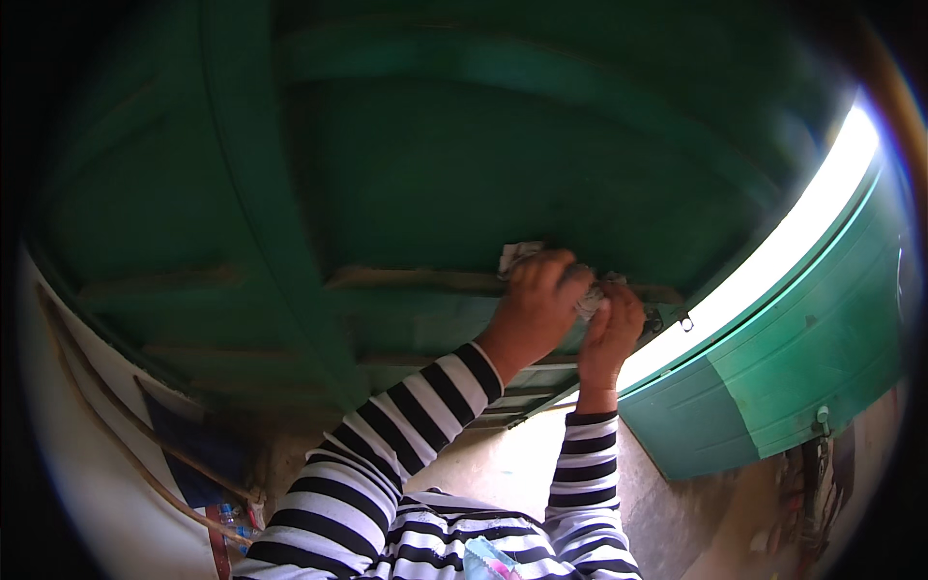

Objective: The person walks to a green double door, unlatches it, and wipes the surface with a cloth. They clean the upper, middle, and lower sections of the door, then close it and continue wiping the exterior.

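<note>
A green panelled door (449,174) with raised rails fills most of the head view. My left hand (540,297) is closed on a crumpled pale cloth or paper (520,255) near a dusty horizontal rail of the door. Close beside it on the right, my right hand (612,326) grips crumpled pale material (591,301) that lies between both hands. Whether this is one piece or two cannot be told. Just right of my right hand is a dark latch fitting (654,320) at the door's edge.
Bright light comes through the gap at the door's right edge. Beyond it stands another green door leaf (805,362) with a bolt (822,417). At the lower left are long thin wooden poles (138,442) against a pale wall and plastic bottles (235,525) near the floor.
</note>
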A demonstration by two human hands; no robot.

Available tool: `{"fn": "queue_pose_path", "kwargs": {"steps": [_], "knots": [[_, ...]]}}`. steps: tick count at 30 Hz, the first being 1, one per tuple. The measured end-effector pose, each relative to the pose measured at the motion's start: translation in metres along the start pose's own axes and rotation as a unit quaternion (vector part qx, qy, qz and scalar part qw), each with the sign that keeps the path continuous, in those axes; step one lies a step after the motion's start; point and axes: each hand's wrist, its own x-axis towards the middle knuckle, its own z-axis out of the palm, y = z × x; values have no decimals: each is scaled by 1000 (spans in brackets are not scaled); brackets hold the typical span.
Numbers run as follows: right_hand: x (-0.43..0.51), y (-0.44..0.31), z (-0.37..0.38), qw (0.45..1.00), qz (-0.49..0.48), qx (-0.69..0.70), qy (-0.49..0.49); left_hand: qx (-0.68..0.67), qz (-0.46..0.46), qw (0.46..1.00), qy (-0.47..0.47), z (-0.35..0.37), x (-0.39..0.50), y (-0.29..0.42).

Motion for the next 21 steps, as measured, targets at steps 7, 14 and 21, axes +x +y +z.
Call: {"fn": "queue_pose_path", "kwargs": {"steps": [7,14,21], "knots": [[-2,-11,8,997,-32,-34,-64,96,-11,995,2,-35,-17,0],[1,-34,29,993,-23,48,-105,101,-1,995,-7,-55,-20,-14],[7,-107,70,987,-40,104,-116,133,-8,989,58,-117,-51,-47]]}}
